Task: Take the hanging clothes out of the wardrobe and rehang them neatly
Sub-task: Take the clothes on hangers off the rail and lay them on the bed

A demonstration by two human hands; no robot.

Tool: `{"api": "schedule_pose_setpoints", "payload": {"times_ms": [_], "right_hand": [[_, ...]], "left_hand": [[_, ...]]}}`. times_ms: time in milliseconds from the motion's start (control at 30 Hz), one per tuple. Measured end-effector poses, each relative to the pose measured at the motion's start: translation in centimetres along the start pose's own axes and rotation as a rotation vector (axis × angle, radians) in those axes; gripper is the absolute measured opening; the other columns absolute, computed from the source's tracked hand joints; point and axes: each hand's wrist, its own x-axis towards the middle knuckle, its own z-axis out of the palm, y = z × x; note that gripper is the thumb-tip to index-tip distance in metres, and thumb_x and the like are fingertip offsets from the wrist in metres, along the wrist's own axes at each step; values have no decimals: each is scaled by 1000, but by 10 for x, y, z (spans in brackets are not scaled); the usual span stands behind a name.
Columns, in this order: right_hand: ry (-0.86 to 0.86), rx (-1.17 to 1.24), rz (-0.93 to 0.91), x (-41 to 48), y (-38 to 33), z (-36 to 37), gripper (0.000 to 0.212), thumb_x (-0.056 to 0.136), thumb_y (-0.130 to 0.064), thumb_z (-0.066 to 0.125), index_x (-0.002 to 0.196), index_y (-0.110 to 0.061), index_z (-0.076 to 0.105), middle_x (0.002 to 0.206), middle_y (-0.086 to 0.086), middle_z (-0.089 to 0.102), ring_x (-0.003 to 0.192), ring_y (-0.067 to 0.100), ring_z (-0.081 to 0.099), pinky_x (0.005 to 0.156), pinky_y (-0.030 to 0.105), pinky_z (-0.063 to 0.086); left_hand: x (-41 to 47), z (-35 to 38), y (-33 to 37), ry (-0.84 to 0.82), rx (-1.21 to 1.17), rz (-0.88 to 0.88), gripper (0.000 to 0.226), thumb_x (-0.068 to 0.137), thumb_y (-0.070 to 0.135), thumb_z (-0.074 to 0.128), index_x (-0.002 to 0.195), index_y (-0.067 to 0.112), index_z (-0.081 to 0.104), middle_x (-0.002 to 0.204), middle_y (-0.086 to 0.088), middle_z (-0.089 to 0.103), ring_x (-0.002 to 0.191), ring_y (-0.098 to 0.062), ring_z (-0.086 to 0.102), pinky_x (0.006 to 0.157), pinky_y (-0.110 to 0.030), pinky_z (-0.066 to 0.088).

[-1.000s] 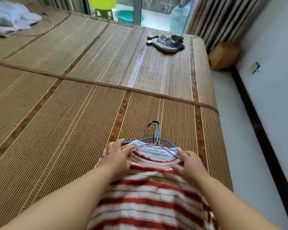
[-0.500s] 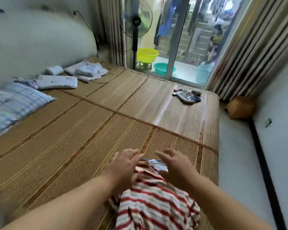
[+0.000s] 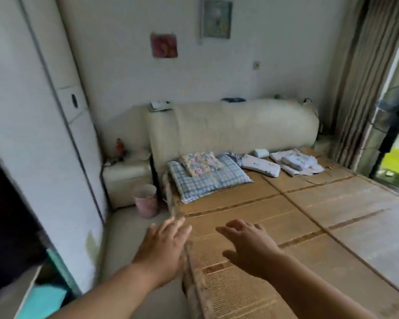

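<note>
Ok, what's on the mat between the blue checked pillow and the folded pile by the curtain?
Head view: a long white pillow lies between the blue checked pillow and the folded pile, a small white roll behind it.

Wardrobe [image 3: 32,139] at left; bed [image 3: 309,226] to its right, floor [image 3: 124,238] strip between. Nightstand [image 3: 124,180] left of headboard [image 3: 228,130], bin [image 3: 146,200] before it. Pillows [image 3: 207,178] at bed's head; folded laundry [image 3: 295,163] right of them, near curtain [image 3: 359,88].
</note>
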Motion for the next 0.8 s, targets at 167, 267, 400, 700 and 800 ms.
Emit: {"api": "schedule_pose_setpoints", "payload": {"times_ms": [167,267,400,700,800], "right_hand": [[12,16,-210,85,-101,-15,58,87,-48,51,140,-40,31,143,-8,38,132,17,38,106,39,32],[48,42,-308,128,-163,-24,61,86,-47,54,141,-39,30,144,-8,37,131,19,39,107,38,32],[115,72,-451,177,-243,-34,71,90,-45,52,149,-38,12,154,-9,22,140,17,27,114,38,23],[224,84,-793,255,-380,-75,72,91,-47,49,148,-41,6,158,-6,10,144,16,14,117,43,17],[298,138,-923,276,-414,-98,70,90,-47,50,148,-41,10,156,-8,15,143,16,18,115,41,20]], "left_hand": [[-56,-16,-106,24,170,-249,71,37,53,61,103,29,73,106,2,71,90,-18,70,63,-37,57],[-80,-24,-161,69,193,-353,73,35,53,65,105,31,70,109,3,69,93,-18,69,66,-43,57],[-107,-51,-219,91,175,-578,73,39,54,68,109,33,68,115,3,67,101,-19,66,71,-48,55],[-146,-113,-303,310,242,-850,71,89,48,46,149,33,12,158,5,6,145,-18,5,115,-49,12],[-161,-135,-324,372,328,-932,71,83,50,48,146,34,20,157,4,15,143,-21,14,112,-47,19]]}}
